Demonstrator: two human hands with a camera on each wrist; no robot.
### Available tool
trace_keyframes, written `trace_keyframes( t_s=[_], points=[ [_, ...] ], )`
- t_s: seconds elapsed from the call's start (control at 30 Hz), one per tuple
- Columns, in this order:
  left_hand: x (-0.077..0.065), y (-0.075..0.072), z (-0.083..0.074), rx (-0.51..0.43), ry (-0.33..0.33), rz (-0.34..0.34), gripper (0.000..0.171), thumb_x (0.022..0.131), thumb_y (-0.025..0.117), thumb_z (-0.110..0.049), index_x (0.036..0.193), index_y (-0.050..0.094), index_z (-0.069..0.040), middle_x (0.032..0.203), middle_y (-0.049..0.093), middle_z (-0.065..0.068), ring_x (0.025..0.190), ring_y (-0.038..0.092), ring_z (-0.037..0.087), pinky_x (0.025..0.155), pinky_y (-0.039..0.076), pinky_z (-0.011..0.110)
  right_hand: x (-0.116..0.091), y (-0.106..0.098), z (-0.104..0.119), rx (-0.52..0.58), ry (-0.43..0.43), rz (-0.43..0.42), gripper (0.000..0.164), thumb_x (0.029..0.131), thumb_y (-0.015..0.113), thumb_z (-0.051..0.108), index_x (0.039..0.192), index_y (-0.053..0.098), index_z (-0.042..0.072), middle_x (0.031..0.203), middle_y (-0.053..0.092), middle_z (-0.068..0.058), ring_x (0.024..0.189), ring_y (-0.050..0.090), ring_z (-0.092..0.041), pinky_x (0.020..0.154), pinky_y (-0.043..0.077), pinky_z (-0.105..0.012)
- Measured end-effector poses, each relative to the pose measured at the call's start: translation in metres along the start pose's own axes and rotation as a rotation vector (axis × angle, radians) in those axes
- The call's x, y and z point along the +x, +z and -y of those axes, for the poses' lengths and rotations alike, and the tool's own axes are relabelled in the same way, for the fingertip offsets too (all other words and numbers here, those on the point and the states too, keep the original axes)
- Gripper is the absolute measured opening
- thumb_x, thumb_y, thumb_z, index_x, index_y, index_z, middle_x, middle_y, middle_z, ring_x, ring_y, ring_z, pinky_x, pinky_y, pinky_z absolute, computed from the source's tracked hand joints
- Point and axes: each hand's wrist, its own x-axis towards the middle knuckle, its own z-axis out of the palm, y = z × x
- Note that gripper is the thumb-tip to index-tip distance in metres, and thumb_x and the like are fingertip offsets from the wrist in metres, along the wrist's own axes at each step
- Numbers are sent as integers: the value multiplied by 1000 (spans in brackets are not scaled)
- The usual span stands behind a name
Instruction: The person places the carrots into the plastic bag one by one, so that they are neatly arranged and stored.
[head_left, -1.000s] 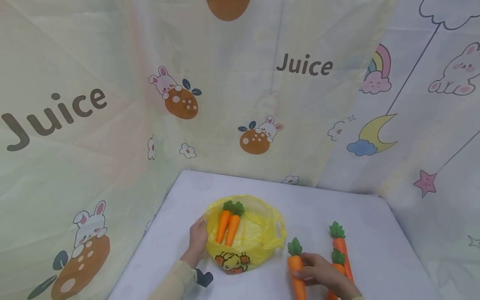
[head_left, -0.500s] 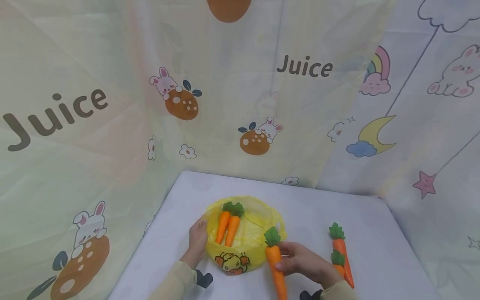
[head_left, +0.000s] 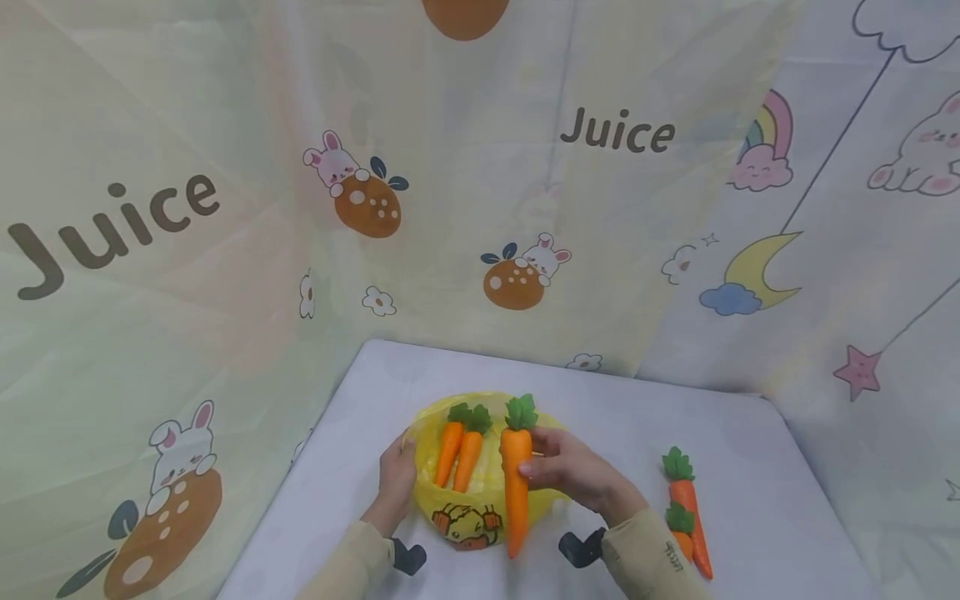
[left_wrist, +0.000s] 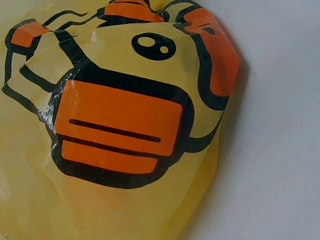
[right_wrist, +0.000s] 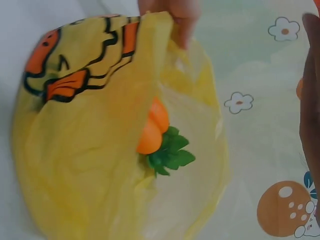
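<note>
A yellow plastic bag (head_left: 429, 446) with a printed duck face stands open-mouthed on the table. My left hand (head_left: 396, 482) grips its left rim; those fingers (right_wrist: 182, 17) show at the bag's edge in the right wrist view. Inside lean two orange toy carrots (head_left: 468, 460) with green leafy tops. My right hand (head_left: 573, 467) pinches another toy carrot (head_left: 516, 483) by its upper part, leaves up and tip down, overlapping the bag's right front. In the left wrist view the printed bag wall (left_wrist: 115, 125) fills most of the frame, and the left hand is hidden.
To the right on the white table (head_left: 757, 492) lie a red-orange carrot (head_left: 699, 533) and a shorter-looking orange carrot (head_left: 683, 546), partly behind the right sleeve (head_left: 645, 550). Printed curtains (head_left: 450, 167) hang behind and beside the table.
My right hand has carried the carrot left and upward, from beside the table carrots to the front of the bag's opening. The left hand and the bag stay in place.
</note>
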Motion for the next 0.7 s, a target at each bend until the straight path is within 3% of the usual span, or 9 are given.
trace_keyframes(
  t_s=[0.2,0.4,0.53,0.7],
  points=[
    [1,-1,0,10,1,3,53,111,36,-25,156,31,3,160,33,21,146,31,39,118,26,56,17,-3,8,61,-77,-81,58,99,64,13,148,38,-4,137,56,-18,121,58,-34,104,48,-54],
    [2,-1,0,23,-6,-3,53,111,35,-27,156,31,3,159,34,21,146,32,39,118,26,55,33,-7,6,140,-86,-206,61,99,67,16,150,39,-1,139,55,-18,123,57,-33,107,45,-55],
    [3,0,0,10,-11,2,53,111,35,-26,156,32,2,159,34,21,146,32,39,118,27,55,49,-11,-9,142,-67,-337,63,95,73,18,148,44,-1,140,55,-20,121,59,-32,103,50,-52],
    [5,1,1,8,-23,9,53,111,35,-27,156,33,1,159,35,20,146,32,38,118,27,55,69,-15,-33,67,-13,-480,63,92,76,19,143,48,-5,137,56,-24,115,63,-33,96,55,-51]
  ],
)
